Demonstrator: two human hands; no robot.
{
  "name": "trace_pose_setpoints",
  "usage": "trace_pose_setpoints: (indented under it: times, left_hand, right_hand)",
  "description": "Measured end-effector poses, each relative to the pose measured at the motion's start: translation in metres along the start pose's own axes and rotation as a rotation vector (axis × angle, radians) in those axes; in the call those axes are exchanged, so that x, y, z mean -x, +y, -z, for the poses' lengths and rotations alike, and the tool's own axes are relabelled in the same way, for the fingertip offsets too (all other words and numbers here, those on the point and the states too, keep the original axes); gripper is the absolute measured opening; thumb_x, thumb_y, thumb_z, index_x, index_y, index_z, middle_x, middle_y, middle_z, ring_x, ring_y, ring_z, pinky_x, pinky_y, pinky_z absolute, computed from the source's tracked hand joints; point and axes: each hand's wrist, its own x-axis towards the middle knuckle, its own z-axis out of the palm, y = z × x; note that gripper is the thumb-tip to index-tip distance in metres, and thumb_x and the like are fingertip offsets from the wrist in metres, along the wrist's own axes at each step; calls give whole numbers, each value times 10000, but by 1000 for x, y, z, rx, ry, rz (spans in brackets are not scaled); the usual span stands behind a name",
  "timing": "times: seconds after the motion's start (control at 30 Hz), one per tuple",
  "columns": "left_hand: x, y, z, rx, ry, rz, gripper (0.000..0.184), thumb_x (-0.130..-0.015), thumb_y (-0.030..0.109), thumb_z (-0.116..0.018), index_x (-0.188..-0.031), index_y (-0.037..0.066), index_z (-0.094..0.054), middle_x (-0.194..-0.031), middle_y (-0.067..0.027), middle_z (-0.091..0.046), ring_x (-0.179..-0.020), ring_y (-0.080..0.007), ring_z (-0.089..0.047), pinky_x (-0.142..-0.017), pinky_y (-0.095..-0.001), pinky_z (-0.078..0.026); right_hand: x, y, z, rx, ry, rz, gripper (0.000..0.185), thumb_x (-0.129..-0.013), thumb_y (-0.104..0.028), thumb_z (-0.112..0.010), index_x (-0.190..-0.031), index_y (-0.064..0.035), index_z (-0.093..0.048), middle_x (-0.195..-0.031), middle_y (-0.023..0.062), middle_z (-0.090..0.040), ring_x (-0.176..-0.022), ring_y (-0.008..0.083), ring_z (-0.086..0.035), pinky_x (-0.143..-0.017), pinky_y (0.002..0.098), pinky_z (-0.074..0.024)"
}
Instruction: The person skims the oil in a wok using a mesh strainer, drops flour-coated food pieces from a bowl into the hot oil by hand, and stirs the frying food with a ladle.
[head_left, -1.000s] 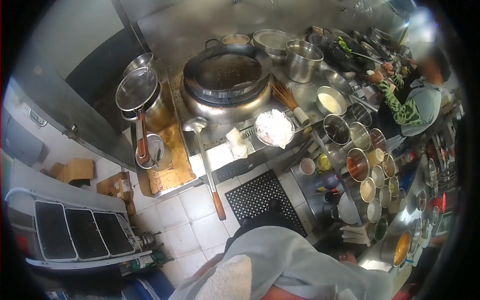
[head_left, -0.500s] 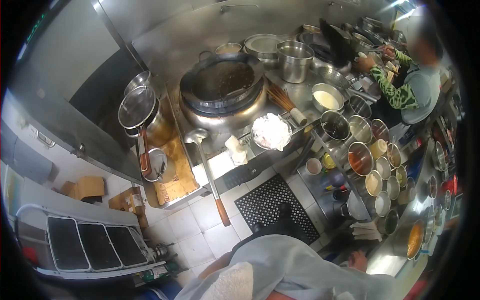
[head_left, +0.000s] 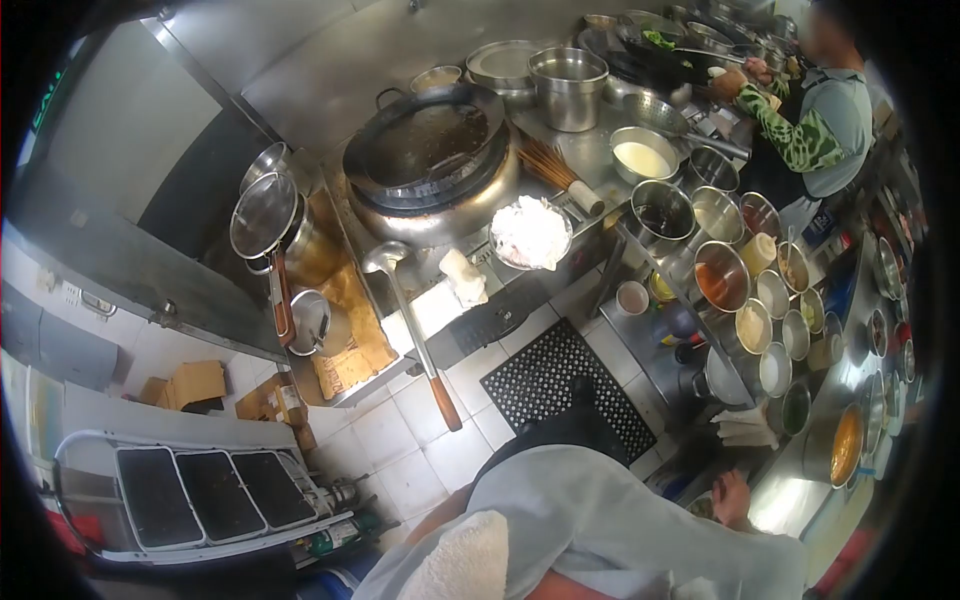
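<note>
My left hand is off my feed. The ladle (head_left: 412,330) overhangs the stove's (head_left: 432,266) front edge. My right hand (head_left: 733,498) has risen into fuller view below the white cloth (head_left: 745,428), near the tabletop's (head_left: 790,495) left edge, suggesting work there; its grip I cannot tell.

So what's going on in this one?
The camera wearer stands before a wok set on its burner. The right hand is low beside the counter; whether it grips anything is unclear. The left hand is out of view. A ladle lies with its handle jutting over the edge, unheld. Nearby, a co-worker has both hands near some greens.
</note>
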Motion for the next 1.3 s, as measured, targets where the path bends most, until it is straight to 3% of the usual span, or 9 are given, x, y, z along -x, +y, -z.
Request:
trace_pose_setpoints:
  times: [1.3]
  left_hand:
    - [-9, 16, -13, 4, 14, -31, 285, -827, 309, -577, -936, 63, -669, -992, -129, -636, -888, -248, -627, -744, -392, -515]
  right_hand:
    - [0, -2, 0, -37, 34, 15, 78, -762, -110, -592, -812, -54, -571, -782, 139, -538, -669, 354, -569, -569, 441, -455]
